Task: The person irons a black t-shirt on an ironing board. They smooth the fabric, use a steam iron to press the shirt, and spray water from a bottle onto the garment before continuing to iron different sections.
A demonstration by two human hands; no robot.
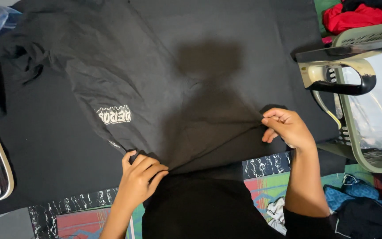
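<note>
At lower left of centre I see my left hand [140, 177] pinching the near edge of the black T-shirt [155, 84], which lies spread across the middle of the frame. Right of centre, my right hand [286, 128] grips the shirt's edge. A green laundry basket [368, 33] stands at far right.

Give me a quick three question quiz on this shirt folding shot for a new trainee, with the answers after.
1. True or false: both hands grip the black T-shirt.
2. What lies in the green laundry basket on the right? A) a clothes iron B) a pair of shoes C) a stack of plates
3. Which hand is nearer the white print on the shirt?

Key
1. True: the left hand and right hand each pinch its near edge.
2. A, the clothes iron.
3. The left hand.
</note>
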